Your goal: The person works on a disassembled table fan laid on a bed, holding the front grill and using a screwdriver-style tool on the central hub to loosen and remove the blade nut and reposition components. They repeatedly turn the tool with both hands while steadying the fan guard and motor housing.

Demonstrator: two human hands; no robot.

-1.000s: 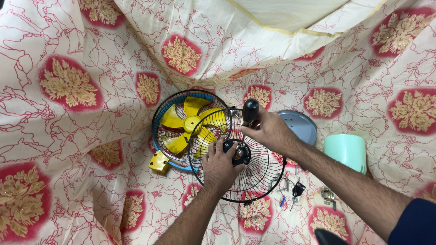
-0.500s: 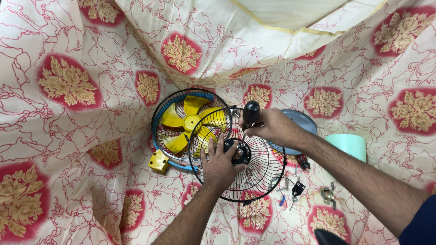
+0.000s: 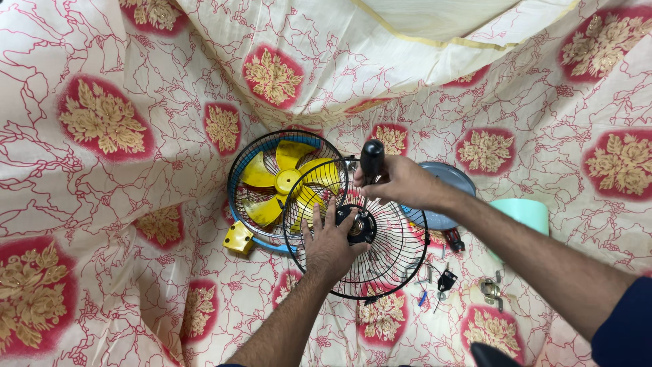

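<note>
A black wire fan guard (image 3: 380, 251) lies flat on the floral cloth (image 3: 102, 204), overlapping the right edge of a fan (image 3: 282, 190) with yellow blades in its own cage. The left hand (image 3: 329, 245) rests spread on the guard, fingers touching its black centre hub (image 3: 360, 226); its grip is wide, holding nothing. The right hand (image 3: 404, 182) has its grip closed around a black screwdriver handle (image 3: 371, 160) above the guard's upper rim. A grey disc (image 3: 448, 187), a mint-green cup (image 3: 523, 214) and small metal parts (image 3: 492, 289) lie to the right.

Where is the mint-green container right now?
In the head view, the mint-green container sits at right on the patterned cloth, behind the right forearm, beside the grey disc.
</note>
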